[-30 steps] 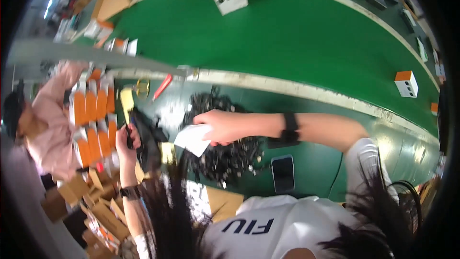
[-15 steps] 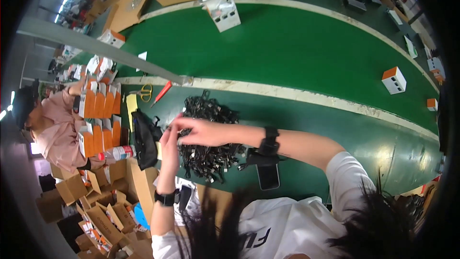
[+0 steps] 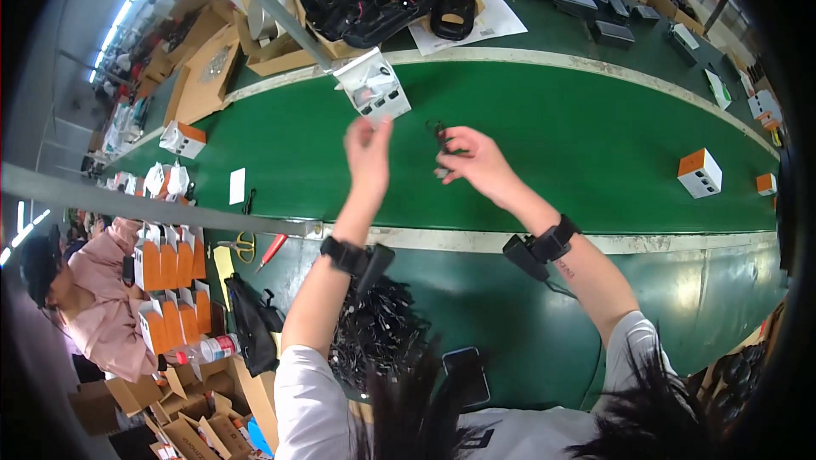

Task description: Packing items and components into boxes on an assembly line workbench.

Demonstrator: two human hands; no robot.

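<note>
My right hand (image 3: 484,164) is closed on a small black cable (image 3: 440,149), held up over the green belt; its pale plug end hangs below the fingers. My left hand (image 3: 368,158) is at the lower edge of an open white box (image 3: 380,96), fingers stretched toward it and slightly blurred. Whether the fingertips touch the box is hard to tell. The box stands on the far side of the belt with its flap up and a clear bag showing inside. Under my left forearm lies a heap of black cables (image 3: 381,337).
A metal bar (image 3: 170,209) crosses at the left. Near it are yellow-handled scissors (image 3: 246,247), a red-handled tool (image 3: 272,252) and a black pouch (image 3: 253,320). A phone (image 3: 466,375) lies close to me. An orange-white box (image 3: 699,173) stands on the belt. A co-worker in pink (image 3: 106,307) sits left.
Both hands have left the cable heap and moved forward over the belt, now apart. The right hand carries a cable; the left has reached the open white box. The view has shifted forward.
</note>
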